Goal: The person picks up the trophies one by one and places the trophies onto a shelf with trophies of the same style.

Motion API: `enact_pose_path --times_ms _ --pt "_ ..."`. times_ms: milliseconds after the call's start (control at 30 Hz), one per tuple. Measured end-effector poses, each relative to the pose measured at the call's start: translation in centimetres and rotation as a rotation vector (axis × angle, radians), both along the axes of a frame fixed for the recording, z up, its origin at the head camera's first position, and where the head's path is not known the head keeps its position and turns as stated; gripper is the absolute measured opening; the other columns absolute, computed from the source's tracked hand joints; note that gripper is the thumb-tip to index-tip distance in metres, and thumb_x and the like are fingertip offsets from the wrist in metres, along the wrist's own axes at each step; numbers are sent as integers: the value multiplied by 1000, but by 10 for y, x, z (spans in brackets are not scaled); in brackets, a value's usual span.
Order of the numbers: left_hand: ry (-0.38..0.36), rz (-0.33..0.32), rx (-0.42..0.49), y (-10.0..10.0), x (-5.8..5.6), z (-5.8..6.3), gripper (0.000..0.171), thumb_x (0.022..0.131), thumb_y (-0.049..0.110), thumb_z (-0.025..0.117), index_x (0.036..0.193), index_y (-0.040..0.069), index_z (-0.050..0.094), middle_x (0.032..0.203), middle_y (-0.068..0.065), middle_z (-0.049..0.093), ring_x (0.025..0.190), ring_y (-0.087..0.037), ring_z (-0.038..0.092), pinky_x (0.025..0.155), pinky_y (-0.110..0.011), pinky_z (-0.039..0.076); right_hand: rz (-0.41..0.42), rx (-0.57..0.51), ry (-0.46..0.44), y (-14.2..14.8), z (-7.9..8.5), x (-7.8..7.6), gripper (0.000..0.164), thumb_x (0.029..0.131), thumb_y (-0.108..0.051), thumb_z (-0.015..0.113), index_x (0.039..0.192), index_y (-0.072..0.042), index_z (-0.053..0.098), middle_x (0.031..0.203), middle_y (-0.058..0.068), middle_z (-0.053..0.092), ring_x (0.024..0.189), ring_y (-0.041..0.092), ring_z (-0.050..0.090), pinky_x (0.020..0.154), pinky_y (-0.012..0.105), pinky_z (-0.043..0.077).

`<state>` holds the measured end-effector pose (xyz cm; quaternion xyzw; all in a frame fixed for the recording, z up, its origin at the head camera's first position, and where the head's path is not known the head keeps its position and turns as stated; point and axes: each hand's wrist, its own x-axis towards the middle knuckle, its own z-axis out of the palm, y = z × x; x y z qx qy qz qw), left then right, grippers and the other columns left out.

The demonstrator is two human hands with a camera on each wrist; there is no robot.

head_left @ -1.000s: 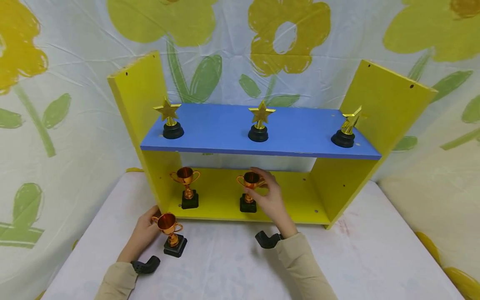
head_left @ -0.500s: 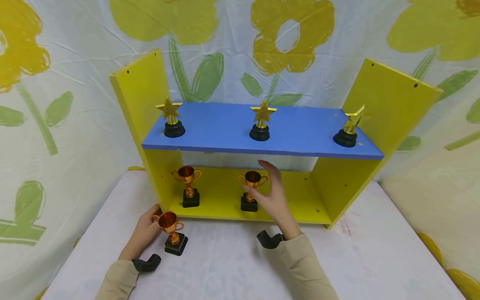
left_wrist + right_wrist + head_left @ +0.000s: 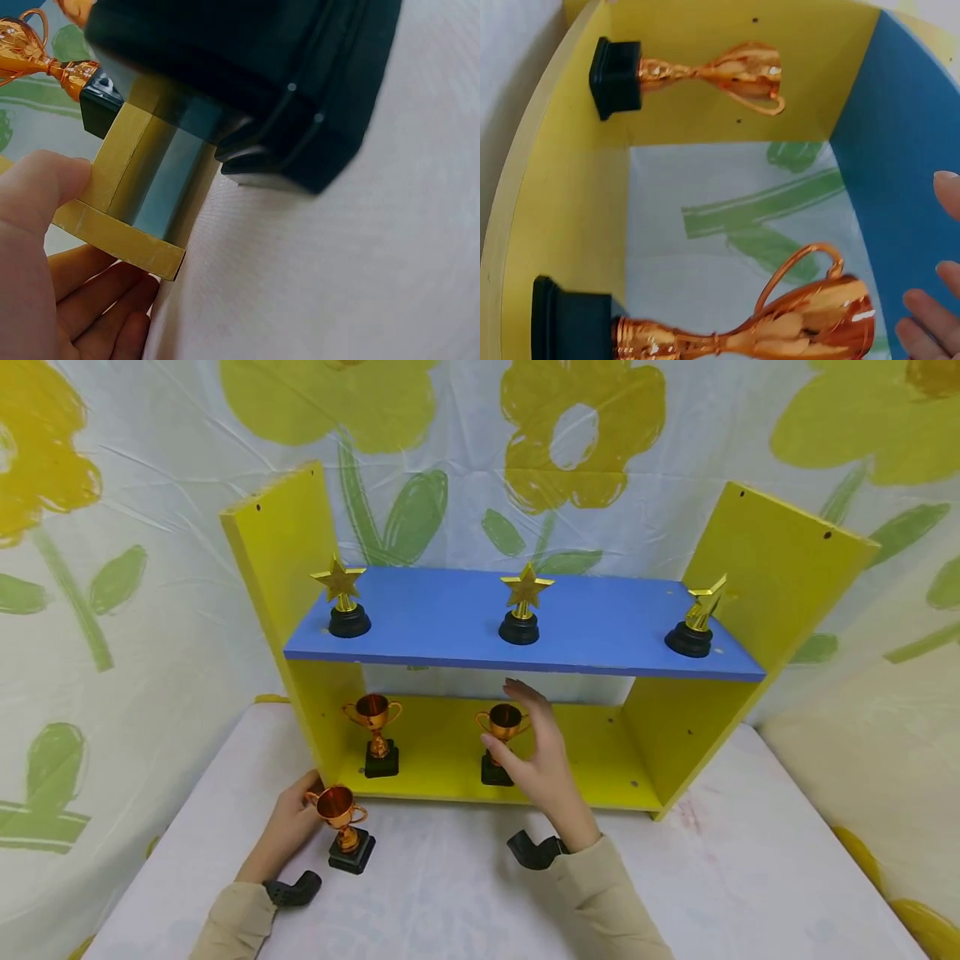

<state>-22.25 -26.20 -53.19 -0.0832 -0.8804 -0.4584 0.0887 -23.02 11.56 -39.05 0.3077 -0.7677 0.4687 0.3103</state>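
My left hand (image 3: 291,820) grips the yellow shelf unit (image 3: 495,799) at its lower left front corner. In the left wrist view the thumb (image 3: 64,176) lies on the inner side of the side board, with the fingers outside it. A copper trophy cup (image 3: 347,839) on a black base stands on the table beside that hand. Spread open, my right hand (image 3: 543,768) is at the middle trophy cup (image 3: 504,720), thumb and fingers curved apart around its right side. In the right wrist view the fingertips (image 3: 926,319) are apart from this cup (image 3: 810,322).
Another copper cup (image 3: 378,739) stands at the left of the lower yellow board. Above, the blue shelf (image 3: 435,610) bears three gold star trophies, at left (image 3: 347,602), middle (image 3: 522,606) and right (image 3: 693,622). A flowered cloth (image 3: 465,468) hangs behind.
My right hand has let go of the middle cup; its fingers have spread away from the rim and it has shifted slightly right. The left hand stays put.
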Motion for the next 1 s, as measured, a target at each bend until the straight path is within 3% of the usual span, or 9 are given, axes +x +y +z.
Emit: enact_pose_path --times_ms 300,400,700,1000 --pt "1 2 -3 -1 1 0 40 91 9 60 131 4 56 121 -16 65 111 -30 56 97 -55 43 33 1 -16 -6 4 7 69 81 -4 78 142 -10 48 148 6 46 135 26 42 109 43 36" --pt "6 5 -10 -1 0 0 40 90 7 60 129 5 57 118 -15 65 108 -28 57 95 -53 44 48 2 -29 -8 4 10 68 83 -6 77 144 -12 47 149 3 44 135 24 41 108 46 37" --pt "-9 1 6 -2 0 -3 44 92 11 60 134 4 54 127 -20 62 118 -36 55 100 -59 41 98 1 -76 -21 11 21 69 85 -5 76 145 -14 45 150 3 42 136 24 40 109 49 35" --pt "13 1 -21 -1 -1 -4 38 91 11 60 128 6 57 120 -15 65 109 -30 57 95 -55 44 139 -13 -109 -39 18 30 67 87 -8 74 146 -16 44 151 4 42 137 21 38 109 48 36"
